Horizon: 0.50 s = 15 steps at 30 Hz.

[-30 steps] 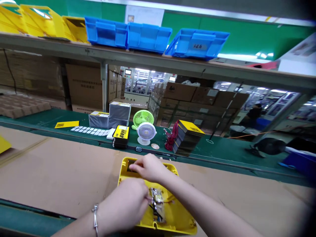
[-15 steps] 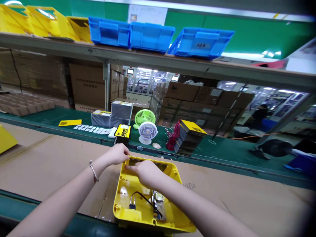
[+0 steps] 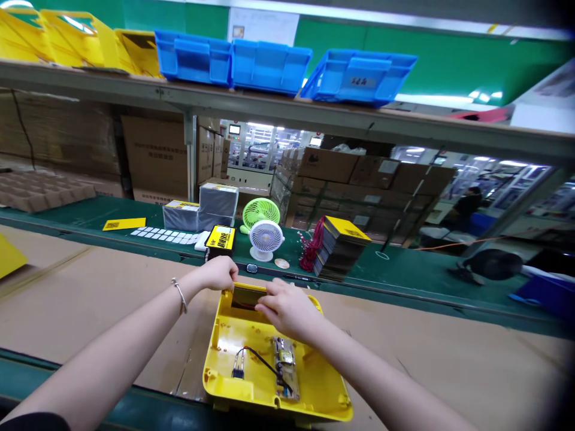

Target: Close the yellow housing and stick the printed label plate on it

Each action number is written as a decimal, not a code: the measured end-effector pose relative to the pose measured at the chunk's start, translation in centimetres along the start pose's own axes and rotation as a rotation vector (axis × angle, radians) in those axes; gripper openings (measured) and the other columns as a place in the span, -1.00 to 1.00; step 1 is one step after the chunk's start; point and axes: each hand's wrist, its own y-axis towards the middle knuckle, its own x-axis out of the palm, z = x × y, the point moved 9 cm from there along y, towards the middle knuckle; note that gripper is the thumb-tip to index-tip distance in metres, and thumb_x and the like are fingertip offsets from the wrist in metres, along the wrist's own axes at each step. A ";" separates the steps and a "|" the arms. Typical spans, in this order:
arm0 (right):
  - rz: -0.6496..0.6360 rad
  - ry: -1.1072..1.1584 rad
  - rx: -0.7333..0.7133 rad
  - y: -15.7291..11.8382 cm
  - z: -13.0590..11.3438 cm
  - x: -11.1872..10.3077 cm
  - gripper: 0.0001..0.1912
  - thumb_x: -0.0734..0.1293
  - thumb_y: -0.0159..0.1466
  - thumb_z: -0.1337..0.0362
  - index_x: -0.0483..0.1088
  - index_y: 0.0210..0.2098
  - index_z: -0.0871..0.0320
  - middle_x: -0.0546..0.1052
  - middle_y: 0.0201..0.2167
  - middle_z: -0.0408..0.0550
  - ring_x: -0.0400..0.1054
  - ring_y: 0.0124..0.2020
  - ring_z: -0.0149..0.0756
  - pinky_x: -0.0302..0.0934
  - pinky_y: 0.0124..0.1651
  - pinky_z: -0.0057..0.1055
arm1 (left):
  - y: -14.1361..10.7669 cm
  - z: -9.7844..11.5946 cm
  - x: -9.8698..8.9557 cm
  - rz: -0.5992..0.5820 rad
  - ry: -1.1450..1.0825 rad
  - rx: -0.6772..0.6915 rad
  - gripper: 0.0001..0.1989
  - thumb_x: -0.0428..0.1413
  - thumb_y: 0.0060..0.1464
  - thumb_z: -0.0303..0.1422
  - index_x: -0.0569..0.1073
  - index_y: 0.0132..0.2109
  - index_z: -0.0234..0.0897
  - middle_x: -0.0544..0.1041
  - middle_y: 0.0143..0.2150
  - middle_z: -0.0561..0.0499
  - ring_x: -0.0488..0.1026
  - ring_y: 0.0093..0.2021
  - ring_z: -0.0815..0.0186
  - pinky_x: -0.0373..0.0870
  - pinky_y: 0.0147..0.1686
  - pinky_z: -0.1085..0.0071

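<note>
Along the top of the frame, blue bins point(image 3: 272, 67) are standing in a row on a shelf. Below them, at centre, a white fan point(image 3: 266, 238) is standing in front of a green fan point(image 3: 258, 212). To their right, a bundle of red wires point(image 3: 313, 248) is leaning against a stack of cards point(image 3: 341, 248) topped in yellow. At lower centre, an open yellow housing point(image 3: 318, 383) is lying on brown cardboard point(image 3: 121, 299), exposing a circuit board point(image 3: 286, 366), a dark cable point(image 3: 261, 359) and a black connector point(image 3: 238, 373). The right hand point(image 3: 291, 308) and its forearm are crossing the housing's right side, hiding part of its upper wall. The left hand point(image 3: 218, 274) is resting at the housing's upper-left corner, its fingers curling down to the rim; whether they are pinching it cannot be told. The right hand's thumb and fingers are forming a narrow gap beside a dark panel point(image 3: 244, 299) in the upper wall; whether they are holding anything cannot be seen.
</note>
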 end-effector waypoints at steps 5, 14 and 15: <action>0.105 0.008 0.237 -2.4 4.9 -0.6 -0.79 0.21 0.25 0.33 0.42 -0.15 0.16 0.39 -0.26 0.01 0.25 -0.17 -0.24 0.15 -0.15 -0.37 | -0.9 0.1 0.1 0.060 -0.095 -0.001 -0.94 0.14 -0.20 -0.54 0.39 -0.51 -0.35 0.42 -0.54 0.10 0.34 -0.53 0.45 0.25 -0.55 0.54; 0.310 -0.073 0.218 -5.0 4.7 -6.6 -0.77 0.13 0.28 0.37 0.41 -0.35 0.18 0.37 -0.41 -0.02 0.23 -0.33 -0.26 0.14 -0.28 -0.37 | -7.3 6.8 -5.5 0.364 -0.012 0.163 -0.85 -0.04 -0.20 -0.56 0.35 -0.47 -0.24 0.42 -0.42 0.07 0.35 -0.37 0.33 0.23 -0.41 0.44; 0.348 -0.100 0.176 -5.3 4.0 -7.0 -0.75 0.12 0.28 0.37 0.42 -0.34 0.20 0.37 -0.42 0.00 0.22 -0.34 -0.25 0.14 -0.28 -0.35 | -8.2 7.4 -5.6 0.406 0.041 0.211 -0.85 -0.04 -0.19 -0.57 0.34 -0.45 -0.24 0.41 -0.39 0.05 0.34 -0.34 0.32 0.24 -0.37 0.42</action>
